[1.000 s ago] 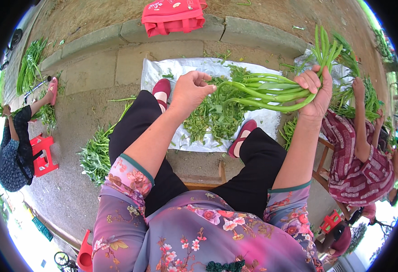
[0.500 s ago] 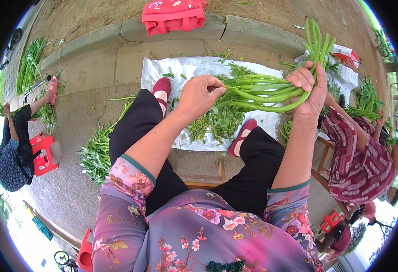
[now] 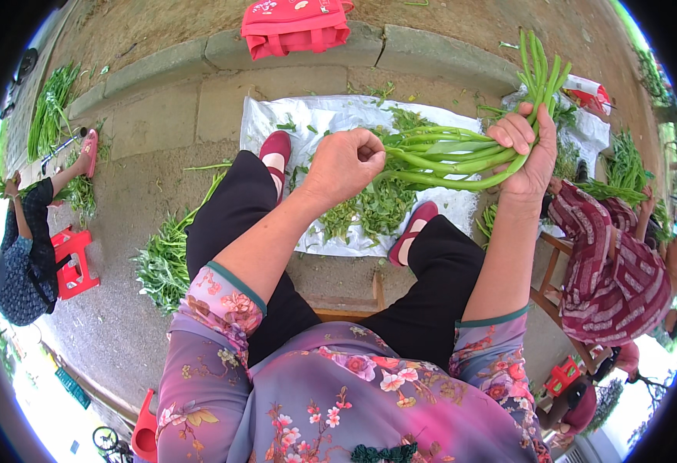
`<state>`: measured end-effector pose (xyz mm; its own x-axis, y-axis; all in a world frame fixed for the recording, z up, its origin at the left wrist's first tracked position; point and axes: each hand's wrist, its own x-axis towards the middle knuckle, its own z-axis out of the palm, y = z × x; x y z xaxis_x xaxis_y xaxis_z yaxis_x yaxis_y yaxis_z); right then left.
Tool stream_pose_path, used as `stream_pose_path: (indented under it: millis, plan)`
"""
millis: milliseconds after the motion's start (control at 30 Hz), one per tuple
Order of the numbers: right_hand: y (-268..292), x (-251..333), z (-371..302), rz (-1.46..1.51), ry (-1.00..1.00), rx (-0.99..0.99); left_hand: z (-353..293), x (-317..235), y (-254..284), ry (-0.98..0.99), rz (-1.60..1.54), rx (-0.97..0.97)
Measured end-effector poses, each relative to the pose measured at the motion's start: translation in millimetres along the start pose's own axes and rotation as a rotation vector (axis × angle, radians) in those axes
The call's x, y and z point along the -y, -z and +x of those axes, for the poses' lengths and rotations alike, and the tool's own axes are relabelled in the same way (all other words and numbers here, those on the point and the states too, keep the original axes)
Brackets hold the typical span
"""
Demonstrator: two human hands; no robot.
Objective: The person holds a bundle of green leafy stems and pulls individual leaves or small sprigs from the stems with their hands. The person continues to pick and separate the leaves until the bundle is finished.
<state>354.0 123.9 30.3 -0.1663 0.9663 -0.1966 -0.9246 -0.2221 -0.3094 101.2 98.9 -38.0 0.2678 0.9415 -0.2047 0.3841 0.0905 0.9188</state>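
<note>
A bunch of long green vegetable stems (image 3: 450, 163) is gripped in my right hand (image 3: 530, 150), with the fingers wrapped round it. One end of the bunch points away past the hand, while the rest fans out toward my left hand (image 3: 344, 166). That hand is closed in a pinch at the tips of the stems; whatever lies between its fingertips is too small to make out. Below both hands, loose picked leaves (image 3: 377, 210) lie heaped on a white plastic sheet (image 3: 308, 112), between my two red shoes.
Uncut greens (image 3: 165, 266) lie on the ground by my left leg. A red bag (image 3: 296, 31) rests by the stone curb (image 3: 431, 58). One person (image 3: 26, 266) is at far left near a red stool (image 3: 74, 261); another in patterned maroon clothes (image 3: 612, 285) sits close at right, handling greens.
My left hand has shifted very slightly along the tips of the stems. My right hand and its bunch stay almost still. The person at right has moved a little.
</note>
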Motion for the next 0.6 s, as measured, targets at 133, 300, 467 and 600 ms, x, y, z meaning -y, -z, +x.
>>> stream_pose_path:
  millis: [133, 300, 467, 600]
  plan:
    - [0, 1, 0, -0.014, 0.011, -0.009, 2, 1, 2, 0.145, -0.167, 0.034]
    - [-1, 1, 0, -0.009, 0.016, -0.016, 6, 4, 9, 0.292, -0.494, 0.098]
    - [0, 3, -1, -0.011, 0.025, -0.027, 5, 6, 11, 0.378, -0.682, 0.121]
    - [1, 6, -2, -0.010, 0.036, -0.025, 4, 8, 10, 0.415, -0.786, 0.131]
